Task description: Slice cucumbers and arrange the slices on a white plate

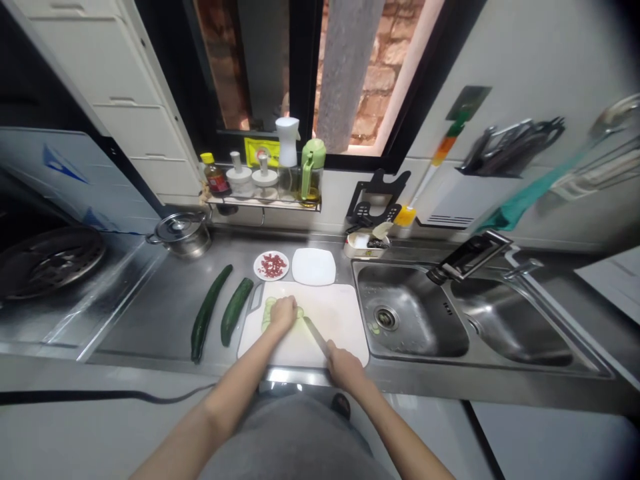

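Fingers: left hand [283,313] has its fingers curled together, pressing down on a peeled cucumber [270,312]; right hand [345,368] is wrapped closed around the handle of a knife [315,335].
Cucumber: lies on a white cutting board [340,317], pale green, mostly hidden under the left hand, with a few cut slices just beside it.
Knife: blade angles from the right hand up toward the cucumber's cut end.
Handling: peeled flesh is likely wet and slippery, firm yet easy to slice; it seems best held from above with fingertips tucked back from the blade.
Nearby: two whole dark cucumbers [220,312] lie on the steel counter left of the board.
Behind the board: a small plate of red pieces [271,265] and an empty white plate [313,267].
Right: a steel sink [415,320].
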`<state>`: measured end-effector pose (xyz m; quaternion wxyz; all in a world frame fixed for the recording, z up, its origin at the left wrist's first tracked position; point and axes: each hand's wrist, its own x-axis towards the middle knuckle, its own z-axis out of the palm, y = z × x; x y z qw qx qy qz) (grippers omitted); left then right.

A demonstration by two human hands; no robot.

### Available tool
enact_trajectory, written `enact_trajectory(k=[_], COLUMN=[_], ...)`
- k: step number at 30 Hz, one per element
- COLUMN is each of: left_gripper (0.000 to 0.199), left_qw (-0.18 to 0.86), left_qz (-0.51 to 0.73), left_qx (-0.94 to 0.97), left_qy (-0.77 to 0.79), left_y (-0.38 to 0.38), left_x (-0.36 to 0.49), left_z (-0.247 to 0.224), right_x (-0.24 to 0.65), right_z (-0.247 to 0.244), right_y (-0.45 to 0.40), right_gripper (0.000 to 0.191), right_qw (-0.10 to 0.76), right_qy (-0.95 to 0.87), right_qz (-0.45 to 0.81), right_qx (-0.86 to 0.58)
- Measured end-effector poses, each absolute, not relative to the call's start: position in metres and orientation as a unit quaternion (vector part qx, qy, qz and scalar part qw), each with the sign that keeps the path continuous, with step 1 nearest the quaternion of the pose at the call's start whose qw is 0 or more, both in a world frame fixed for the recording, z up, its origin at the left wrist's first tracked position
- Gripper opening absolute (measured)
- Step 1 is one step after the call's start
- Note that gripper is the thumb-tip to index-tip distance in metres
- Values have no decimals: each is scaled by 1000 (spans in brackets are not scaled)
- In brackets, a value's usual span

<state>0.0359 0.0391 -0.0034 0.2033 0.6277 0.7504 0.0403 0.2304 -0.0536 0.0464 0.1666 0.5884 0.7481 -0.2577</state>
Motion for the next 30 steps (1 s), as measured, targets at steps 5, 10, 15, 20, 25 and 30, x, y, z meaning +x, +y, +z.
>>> enact_trajectory(k=[5,10,15,20,25,30], left_gripper=[20,17,17,19,18,20], left_qw=[230,269,297,296,284,273], left_qz=[76,131,182,232,224,220], left_qx=[595,564,533,504,477,476], left_qy=[766,770,771,778,801,806], left_y=[39,30,4,-24,-37,-40], left_x=[34,30,16,-7,-26,-37], left_z=[-1,4,1,-9,-14,-15], right_x=[228,229,231,234,237,236], right_z=[61,63,61,51,46,50], right_y=[-49,-47,-47,-47,-46,-46], right_gripper=[32,30,30,29,28,28], right_qw=[166,145,134,119,115,121], right_qy=[734,724,723,727,734,729], right_qz=[-291,-317,-328,-330,-324,-331], right_qx=[590,595,592,590,586,586])
